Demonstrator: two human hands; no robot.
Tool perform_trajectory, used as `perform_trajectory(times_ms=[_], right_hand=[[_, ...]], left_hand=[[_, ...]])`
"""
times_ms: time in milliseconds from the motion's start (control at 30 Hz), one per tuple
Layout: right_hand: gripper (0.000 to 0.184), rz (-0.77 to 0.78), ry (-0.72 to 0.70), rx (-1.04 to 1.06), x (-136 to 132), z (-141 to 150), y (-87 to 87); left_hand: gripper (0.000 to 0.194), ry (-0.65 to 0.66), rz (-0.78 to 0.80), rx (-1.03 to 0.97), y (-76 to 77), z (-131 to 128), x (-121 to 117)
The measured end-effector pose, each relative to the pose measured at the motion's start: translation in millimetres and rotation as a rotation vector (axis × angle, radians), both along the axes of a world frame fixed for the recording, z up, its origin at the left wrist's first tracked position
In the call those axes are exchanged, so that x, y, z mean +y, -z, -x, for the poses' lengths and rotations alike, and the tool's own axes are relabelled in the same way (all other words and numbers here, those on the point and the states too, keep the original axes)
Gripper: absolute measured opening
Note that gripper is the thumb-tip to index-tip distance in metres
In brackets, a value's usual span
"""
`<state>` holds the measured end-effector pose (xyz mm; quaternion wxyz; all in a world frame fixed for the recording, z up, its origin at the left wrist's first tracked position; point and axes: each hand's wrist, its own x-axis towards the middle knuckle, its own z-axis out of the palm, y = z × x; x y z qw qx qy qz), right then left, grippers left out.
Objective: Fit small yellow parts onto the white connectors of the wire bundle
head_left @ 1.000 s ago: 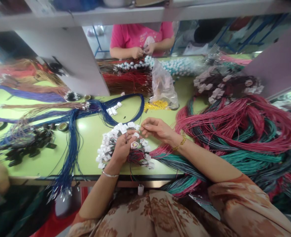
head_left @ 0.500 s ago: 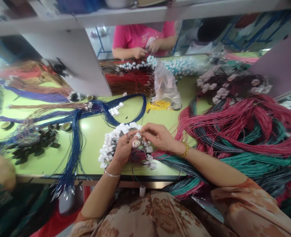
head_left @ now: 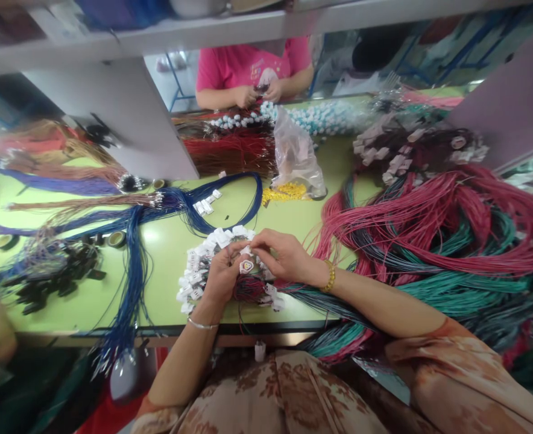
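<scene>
In front of me my left hand (head_left: 222, 274) is closed, with a small white plastic connector (head_left: 247, 251) between its thumb and fingers. From the right, the fingertips of my right hand (head_left: 287, 258) pinch together at the connector's upper end; what they grip there is too small to make out. At my left thumb shows a small white piece with a yellow middle (head_left: 246, 266). White connectors (head_left: 195, 259) lie in a curved heap around my left hand, on a bundle of dark red and black wires (head_left: 251, 288).
Red, green and black wire bundles (head_left: 429, 223) fill the right side. Blue wires (head_left: 135, 259) and black connectors (head_left: 61, 271) lie left. Ahead are small yellow parts (head_left: 285, 192) by a clear plastic bag (head_left: 297, 154). A co-worker in a pink shirt (head_left: 254, 69) works opposite.
The whole scene has shifted slightly left as the head turned. Both hands stay together at the white connector, the right fingertips a little closer over it.
</scene>
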<state>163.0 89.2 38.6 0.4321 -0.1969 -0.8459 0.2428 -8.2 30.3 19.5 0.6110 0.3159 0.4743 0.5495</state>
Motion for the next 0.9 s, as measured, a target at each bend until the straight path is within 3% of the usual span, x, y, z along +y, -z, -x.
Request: perform_trajectory(times_ms=[167,300,533,667,800,900], right_hand=[[0.009,0.038,0.05,-0.004,-2.1,0.8,1.2],[0.015,-0.032,0.015,-0.065,-1.0,0.7,3.0],[0.026,-0.065,0.036,-0.331,-19.9,6.4,22.1],[0.027,0.001,0.02,-0.288,-24.1,13.2,26.7],[0.022,0.238,0.205,-0.131,20.6,1.4,21.9],[0.021,0.28,0.464,-0.299,76.7,-20.5,25.0]], left_hand=[[0.044,-0.001,0.01,-0.001,3.5,0.6,1.1],[0.043,0.005,0.005,0.024,3.6,-0.5,1.9],[0.039,-0.164,-0.042,0.077,2.7,-3.8,3.3],[0.039,-0.186,-0.058,0.141,3.6,-5.0,3.3],[0.045,-0.097,-0.065,0.134,0.3,-6.9,1.4],[0.071,0.074,-0.048,0.127,-0.9,-4.8,1.1]])
